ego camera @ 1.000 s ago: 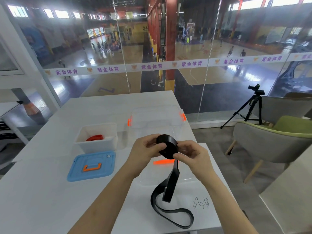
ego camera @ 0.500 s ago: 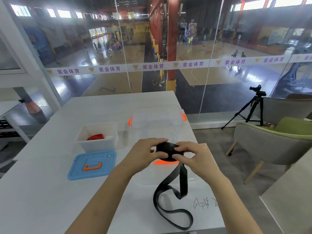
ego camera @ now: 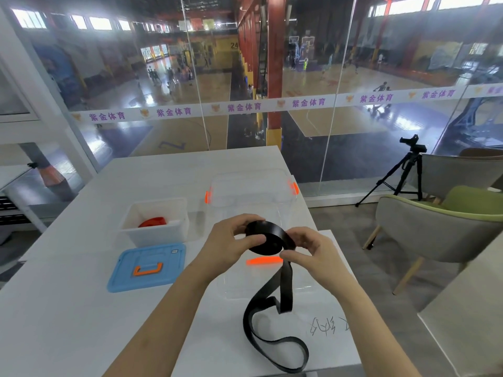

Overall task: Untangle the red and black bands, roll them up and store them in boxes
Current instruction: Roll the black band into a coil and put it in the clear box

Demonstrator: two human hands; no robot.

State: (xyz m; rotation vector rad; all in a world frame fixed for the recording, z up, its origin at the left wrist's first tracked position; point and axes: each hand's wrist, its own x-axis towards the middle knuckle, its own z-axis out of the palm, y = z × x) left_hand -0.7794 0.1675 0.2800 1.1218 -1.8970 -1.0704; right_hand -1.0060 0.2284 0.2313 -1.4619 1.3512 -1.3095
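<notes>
Both hands hold the black band (ego camera: 268, 239) above the bench (ego camera: 68, 308), just in front of the chest. The left hand (ego camera: 231, 242) pinches the rolled part from the left, thumb across its near face and fingers curled over the top. The right hand (ego camera: 307, 250) grips it from the right, thumb and forefinger closed where the loose strap leaves the coil. The roll lies tilted, its open face turned up and towards the camera.

From that pinch the unrolled tail (ego camera: 275, 336) hangs straight down and towards the body, then lies in a loose, twisted loop on the bench near its front edge. So the strap left to wind runs from the hands back to the person, on the right hand's side; that hand is the nearer one to feed it in.

The red band (ego camera: 153, 222) lies rolled in the small white box (ego camera: 155, 235), well to the left, with the blue lid (ego camera: 148, 266) lying before it. A clear box (ego camera: 253, 194) with orange clips stands just beyond the hands; its walls are hard to make out, and the hands hide part of a clear lid (ego camera: 261, 284) beneath them.
</notes>
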